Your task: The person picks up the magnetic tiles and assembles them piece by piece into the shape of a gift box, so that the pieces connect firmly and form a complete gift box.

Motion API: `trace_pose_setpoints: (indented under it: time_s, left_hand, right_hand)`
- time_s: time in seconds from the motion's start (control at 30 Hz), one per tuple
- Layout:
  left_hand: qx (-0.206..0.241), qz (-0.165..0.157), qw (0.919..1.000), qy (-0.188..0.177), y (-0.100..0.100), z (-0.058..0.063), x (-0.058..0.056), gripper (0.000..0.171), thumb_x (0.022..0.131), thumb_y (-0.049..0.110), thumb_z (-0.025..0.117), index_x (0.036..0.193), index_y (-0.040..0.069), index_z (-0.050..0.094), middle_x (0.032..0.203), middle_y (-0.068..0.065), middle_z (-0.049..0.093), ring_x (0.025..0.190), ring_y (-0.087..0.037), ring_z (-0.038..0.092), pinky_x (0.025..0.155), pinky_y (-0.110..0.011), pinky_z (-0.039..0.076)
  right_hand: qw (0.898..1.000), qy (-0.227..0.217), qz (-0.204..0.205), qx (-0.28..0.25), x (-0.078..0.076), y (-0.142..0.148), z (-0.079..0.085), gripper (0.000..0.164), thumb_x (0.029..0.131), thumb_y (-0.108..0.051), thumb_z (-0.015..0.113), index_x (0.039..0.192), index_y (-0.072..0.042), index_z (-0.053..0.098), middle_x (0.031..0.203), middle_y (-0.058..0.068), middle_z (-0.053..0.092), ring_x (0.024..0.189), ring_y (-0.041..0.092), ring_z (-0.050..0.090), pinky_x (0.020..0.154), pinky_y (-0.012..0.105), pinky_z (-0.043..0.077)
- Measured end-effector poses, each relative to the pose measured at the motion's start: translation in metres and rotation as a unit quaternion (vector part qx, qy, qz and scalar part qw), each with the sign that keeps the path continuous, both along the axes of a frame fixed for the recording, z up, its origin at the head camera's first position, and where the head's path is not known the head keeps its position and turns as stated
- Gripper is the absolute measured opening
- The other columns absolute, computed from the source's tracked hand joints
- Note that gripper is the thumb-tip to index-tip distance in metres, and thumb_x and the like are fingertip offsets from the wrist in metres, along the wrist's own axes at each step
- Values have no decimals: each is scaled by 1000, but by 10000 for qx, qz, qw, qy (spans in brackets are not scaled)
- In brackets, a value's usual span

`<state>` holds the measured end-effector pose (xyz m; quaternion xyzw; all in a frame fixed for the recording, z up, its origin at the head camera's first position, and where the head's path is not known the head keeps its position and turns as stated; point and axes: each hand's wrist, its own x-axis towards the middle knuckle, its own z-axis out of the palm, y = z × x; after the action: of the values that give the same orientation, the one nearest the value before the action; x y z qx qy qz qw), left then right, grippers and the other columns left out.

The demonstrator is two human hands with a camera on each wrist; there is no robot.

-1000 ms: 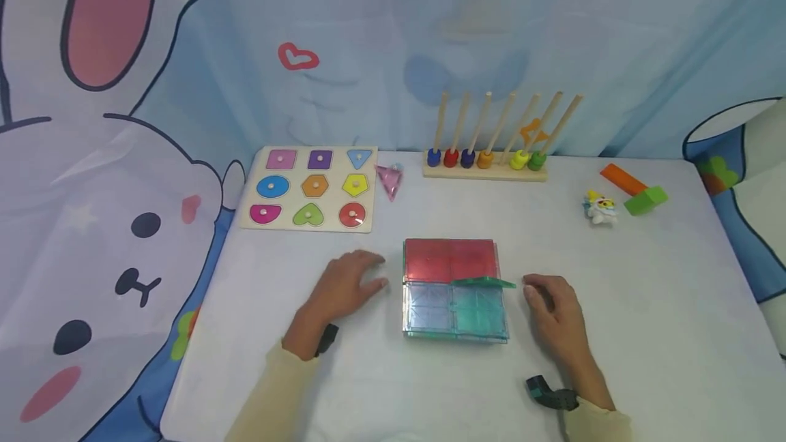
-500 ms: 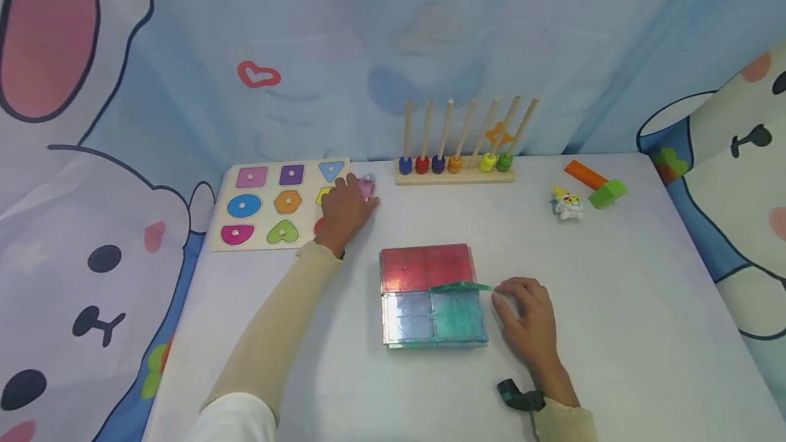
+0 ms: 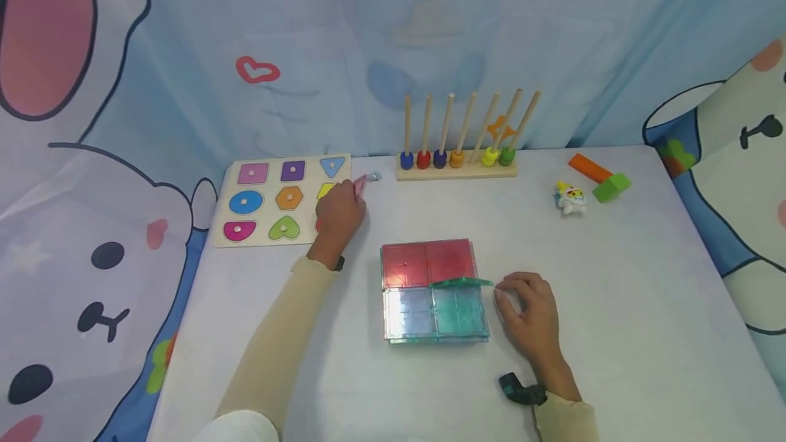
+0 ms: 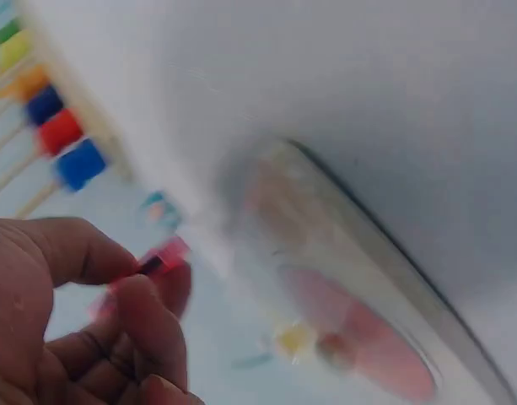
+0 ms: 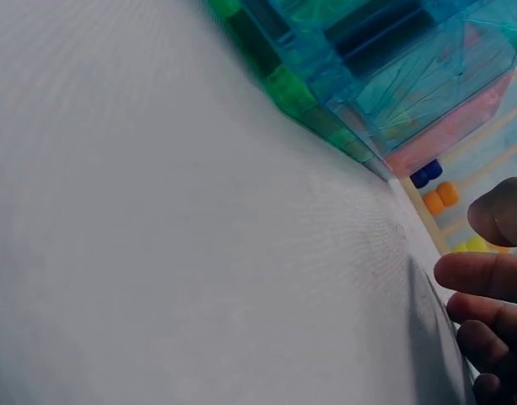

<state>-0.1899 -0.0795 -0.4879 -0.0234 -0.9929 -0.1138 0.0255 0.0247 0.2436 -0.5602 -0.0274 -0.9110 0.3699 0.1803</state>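
Near the back left, my left hand [image 3: 340,213] pinches a translucent pink triangular piece [image 3: 360,185] between thumb and fingers, over the right edge of the shape puzzle board [image 3: 264,237]. In the left wrist view the pink piece [image 4: 165,257] shows between the fingertips, slightly blurred. A low block of translucent magnetic tiles [image 3: 408,314], red, clear and green, lies mid-table. One green tile [image 3: 462,282] stands tilted up from it. Just right of the block rests my right hand [image 3: 533,316], its fingers loosely bent, holding nothing.
A wooden peg rack [image 3: 456,174] with coloured beads stands at the back. Beside the pink piece is a small bluish object [image 3: 373,176]. At right are a small white figurine [image 3: 572,201], an orange block [image 3: 589,168] and a green block [image 3: 611,187].
My left hand has gone from beside the tile block to the back left and taken hold of the pink triangular piece, which is now tilted. The right hand stays about where it was.
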Motion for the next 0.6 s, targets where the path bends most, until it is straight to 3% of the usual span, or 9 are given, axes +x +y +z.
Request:
trace_pose_setpoints:
  time_s: [0.13,0.23,0.3,0.43,0.6]
  left_hand:
    - [1033,-414,9908,766,-11,18,38,19,90,28,57,91,11,64,75,1,61,60,-14,51,52,-30,40]
    - [1818,-1088,9723,987,-14,37,72,15,87,23,62,98,14,67,84,5,63,66,-10,50,57,-26,42]
    - [2174,-1559,9589,944,-14,46,92,16,87,21,64,101,16,68,87,8,63,69,-8,50,59,-24,44]
    - [2493,-2248,9392,724,-9,52,124,18,87,22,66,104,18,69,86,12,60,74,-5,51,65,-22,45]
    - [2374,-2608,9336,630,-2,46,144,21,84,23,70,105,19,71,83,13,59,74,-3,52,66,-24,40]
  right_hand:
    - [9999,70,106,-14,-4,2,0,7,81,-17,70,87,-13,69,105,3,58,103,21,48,86,38,32]
    - [9998,125,124,-65,-7,3,1,6,81,-16,70,86,-12,69,104,3,59,102,22,48,85,39,32]
    - [9998,110,98,-96,-9,4,1,6,81,-17,70,86,-13,69,104,3,59,103,22,48,85,39,32]
    - [9998,56,96,-147,-11,5,0,6,82,-17,70,86,-14,69,105,2,58,105,22,47,87,39,32]
    - [9997,45,118,-187,-12,5,-1,6,82,-17,70,86,-13,68,106,3,58,105,23,47,87,39,32]
